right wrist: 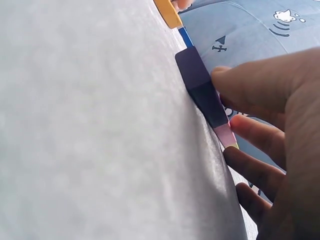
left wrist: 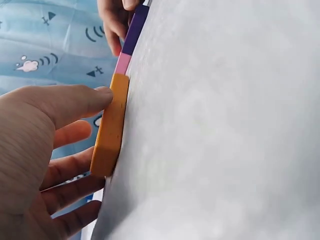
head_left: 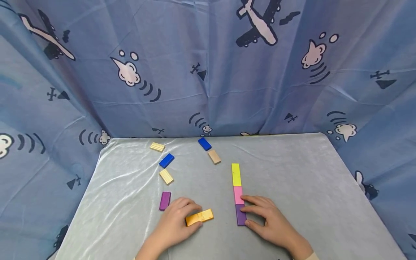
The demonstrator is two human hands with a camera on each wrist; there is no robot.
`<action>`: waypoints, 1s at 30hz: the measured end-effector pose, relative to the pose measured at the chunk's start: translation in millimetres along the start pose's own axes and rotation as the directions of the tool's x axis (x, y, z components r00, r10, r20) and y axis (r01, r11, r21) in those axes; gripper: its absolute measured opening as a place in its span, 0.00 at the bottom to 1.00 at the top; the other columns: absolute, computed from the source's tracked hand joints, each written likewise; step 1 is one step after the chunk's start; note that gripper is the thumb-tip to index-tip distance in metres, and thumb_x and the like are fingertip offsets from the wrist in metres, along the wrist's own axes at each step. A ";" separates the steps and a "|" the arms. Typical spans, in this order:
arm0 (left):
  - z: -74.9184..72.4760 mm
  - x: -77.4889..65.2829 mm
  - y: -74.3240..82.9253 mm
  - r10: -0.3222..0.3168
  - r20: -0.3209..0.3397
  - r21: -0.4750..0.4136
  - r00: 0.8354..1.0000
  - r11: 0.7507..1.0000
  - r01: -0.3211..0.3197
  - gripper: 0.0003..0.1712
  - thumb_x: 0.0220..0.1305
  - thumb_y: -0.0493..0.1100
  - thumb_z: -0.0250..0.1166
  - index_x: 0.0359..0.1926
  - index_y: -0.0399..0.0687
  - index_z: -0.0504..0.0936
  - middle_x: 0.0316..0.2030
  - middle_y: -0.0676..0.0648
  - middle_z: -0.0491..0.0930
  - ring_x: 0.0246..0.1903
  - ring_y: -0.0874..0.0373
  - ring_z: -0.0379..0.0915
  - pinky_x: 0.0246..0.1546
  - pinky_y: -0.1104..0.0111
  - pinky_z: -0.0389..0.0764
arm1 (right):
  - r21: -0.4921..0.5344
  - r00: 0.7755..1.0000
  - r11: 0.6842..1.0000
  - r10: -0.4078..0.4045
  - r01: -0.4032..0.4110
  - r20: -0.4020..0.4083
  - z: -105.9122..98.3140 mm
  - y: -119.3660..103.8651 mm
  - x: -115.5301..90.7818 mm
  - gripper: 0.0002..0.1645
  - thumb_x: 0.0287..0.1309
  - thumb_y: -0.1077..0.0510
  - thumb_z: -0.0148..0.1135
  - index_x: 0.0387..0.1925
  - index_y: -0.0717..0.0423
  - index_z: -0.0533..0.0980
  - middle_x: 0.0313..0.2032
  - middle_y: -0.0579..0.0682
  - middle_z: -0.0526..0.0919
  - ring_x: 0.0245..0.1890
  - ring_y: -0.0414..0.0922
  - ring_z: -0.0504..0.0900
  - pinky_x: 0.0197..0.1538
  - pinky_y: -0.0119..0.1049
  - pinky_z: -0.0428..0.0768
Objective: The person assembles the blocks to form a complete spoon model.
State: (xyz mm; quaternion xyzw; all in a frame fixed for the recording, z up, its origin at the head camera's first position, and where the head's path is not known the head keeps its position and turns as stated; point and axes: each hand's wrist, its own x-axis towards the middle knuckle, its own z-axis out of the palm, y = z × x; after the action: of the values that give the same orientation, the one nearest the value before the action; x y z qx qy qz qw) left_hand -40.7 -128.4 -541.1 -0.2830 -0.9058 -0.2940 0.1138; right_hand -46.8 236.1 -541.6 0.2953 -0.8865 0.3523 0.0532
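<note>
An orange wooden block lies slantwise on the cloth, and my left hand holds its left end between thumb and fingers. In the left wrist view the thumb presses one face of that orange block. Yellow, pink and purple blocks form a straight line, end to end. My right hand rests along the right side of this line, with thumb and a fingertip at the purple block and another fingertip at the pink one. The right wrist view shows the thumb touching the purple block.
A magenta-purple block lies just left of my left hand. Farther back are two blue blocks and several pale wooden blocks. A grey-white cloth covers the table, and a blue patterned curtain hangs around it.
</note>
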 end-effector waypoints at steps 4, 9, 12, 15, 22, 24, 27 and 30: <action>-4.1 -6.7 -3.4 -0.014 -0.005 -0.005 1.000 1.000 0.014 0.24 0.53 0.53 0.88 0.49 0.58 0.91 0.46 0.63 0.83 0.49 0.63 0.79 0.54 0.61 0.82 | 0.005 1.000 1.000 -0.003 0.003 -0.001 1.6 3.1 -1.0 0.23 0.62 0.51 0.82 0.58 0.31 0.87 0.70 0.40 0.81 0.68 0.48 0.78 0.66 0.45 0.70; -10.2 -13.6 -7.0 -0.030 -0.009 -0.034 0.999 0.999 0.030 0.23 0.55 0.53 0.87 0.50 0.57 0.91 0.48 0.64 0.83 0.51 0.64 0.79 0.54 0.61 0.82 | 0.030 1.000 0.999 0.011 -0.011 0.004 2.1 6.7 -2.0 0.23 0.63 0.50 0.81 0.58 0.30 0.87 0.70 0.39 0.80 0.69 0.47 0.77 0.68 0.40 0.66; -15.7 -19.1 -12.3 -0.040 -0.054 -0.038 0.998 0.999 0.038 0.22 0.55 0.50 0.87 0.50 0.55 0.91 0.48 0.63 0.83 0.50 0.64 0.79 0.53 0.62 0.82 | 0.045 1.000 0.999 0.014 -0.014 0.003 2.7 7.5 -1.9 0.23 0.62 0.50 0.82 0.58 0.30 0.87 0.70 0.38 0.80 0.69 0.46 0.77 0.69 0.36 0.64; -22.8 -26.1 -19.8 -0.055 -0.105 -0.043 0.993 0.998 0.050 0.21 0.54 0.46 0.87 0.49 0.53 0.91 0.48 0.62 0.83 0.49 0.64 0.79 0.52 0.67 0.81 | 0.052 1.000 0.999 0.006 -0.006 -0.001 3.3 7.8 -1.0 0.24 0.62 0.50 0.82 0.58 0.30 0.87 0.70 0.39 0.80 0.69 0.46 0.77 0.69 0.34 0.62; -41.3 -36.0 -35.6 -0.085 -0.152 -0.112 0.985 0.991 0.068 0.19 0.57 0.38 0.85 0.49 0.50 0.91 0.49 0.60 0.85 0.51 0.60 0.80 0.57 0.75 0.76 | 0.055 1.000 0.999 -0.002 0.002 -0.004 2.3 7.4 -0.2 0.24 0.62 0.51 0.82 0.58 0.30 0.87 0.70 0.40 0.81 0.69 0.45 0.77 0.69 0.34 0.63; -46.8 -37.1 -40.0 -0.088 -0.171 -0.107 0.981 0.992 0.071 0.19 0.57 0.37 0.84 0.49 0.49 0.91 0.49 0.59 0.85 0.50 0.59 0.81 0.57 0.76 0.75 | 0.056 1.000 0.998 0.002 -0.002 -0.001 2.0 6.2 0.0 0.24 0.63 0.51 0.82 0.58 0.29 0.87 0.70 0.40 0.81 0.69 0.45 0.76 0.69 0.35 0.64; -54.9 -38.0 -47.7 -0.085 -0.189 -0.080 0.978 0.994 0.071 0.18 0.57 0.35 0.84 0.48 0.47 0.91 0.48 0.57 0.85 0.48 0.59 0.80 0.54 0.76 0.76 | 0.057 1.000 0.998 0.002 -0.002 0.000 1.9 5.0 0.4 0.23 0.63 0.51 0.81 0.58 0.30 0.87 0.70 0.40 0.81 0.69 0.45 0.77 0.69 0.36 0.64; -62.4 -37.1 -56.1 -0.068 -0.190 -0.030 0.979 0.998 0.063 0.18 0.56 0.34 0.84 0.48 0.45 0.91 0.47 0.55 0.85 0.47 0.59 0.80 0.52 0.74 0.77 | 0.057 1.000 0.998 -0.006 0.007 -0.009 2.2 5.2 0.8 0.23 0.62 0.52 0.82 0.58 0.31 0.87 0.69 0.41 0.81 0.68 0.46 0.77 0.68 0.35 0.63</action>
State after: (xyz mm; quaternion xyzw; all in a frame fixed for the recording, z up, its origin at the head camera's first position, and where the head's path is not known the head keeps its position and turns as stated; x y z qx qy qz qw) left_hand -40.5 -219.6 -531.2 -0.2250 -0.8959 -0.3342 0.1870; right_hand -50.1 237.2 -546.1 0.2982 -0.8748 0.3787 0.0496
